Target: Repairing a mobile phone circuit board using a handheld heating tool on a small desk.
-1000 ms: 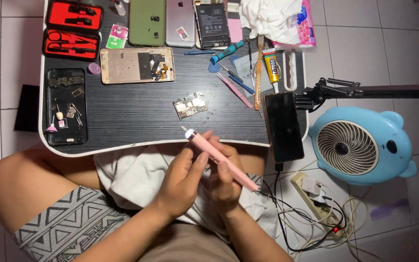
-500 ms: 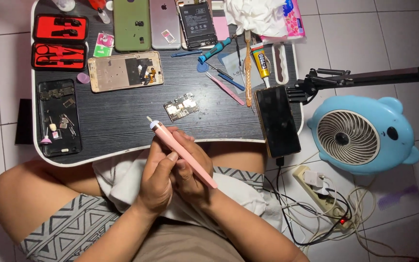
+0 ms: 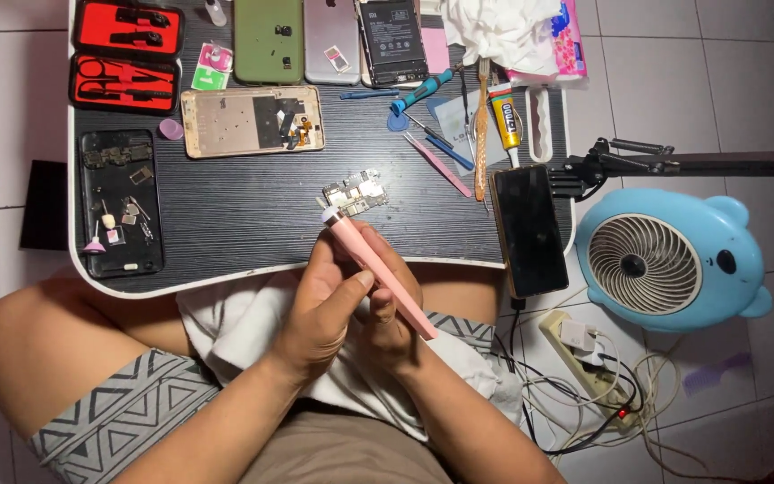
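So, biggest thing here is the dark wood-grain surface [image 3: 226, 215] with a white rim, sitting over the person's crossed legs. At 3 o'clock from it on the tiled floor there's a light blue animal-shaped fan [image 3: 669, 262], and at about 4 o'clock a white power strip [image 3: 584, 354] in a mess of cables.

On the surface itself: two red tool cases [image 3: 125, 56] stacked at 10 o'clock, each a red rectangle with black tools inside. Just right of them along the top edge, a green phone back [image 3: 268, 40], a silver phone back [image 3: 331, 40] and an opened phone with a black battery [image 3: 391, 40]. A crumpled white cloth [image 3: 499, 27] sits at 1 o'clock on top of a pink packet [image 3: 571, 45]. A gold phone frame [image 3: 251, 121] lies below the green one, and a black phone frame [image 3: 118, 202] with small loose parts on it is at 9 o'clock. A black phone [image 3: 526, 229] hangs off the near edge at 3 o'clock, cable plugged in.

Smaller stuff: a yellow-and-black glue tube [image 3: 505, 121], pink tweezers [image 3: 438, 164], a blue screwdriver [image 3: 418, 90], and a small circuit board [image 3: 354, 193] near the middle.

Both hands are at 6 o'clock, just at the near edge. The left hand [image 3: 320, 314] and right hand [image 3: 387, 314] are both wrapped around a pink pen-shaped tool [image 3: 378, 269], tilted, with its white tip pointing to 11 o'clock, right beside the circuit board.
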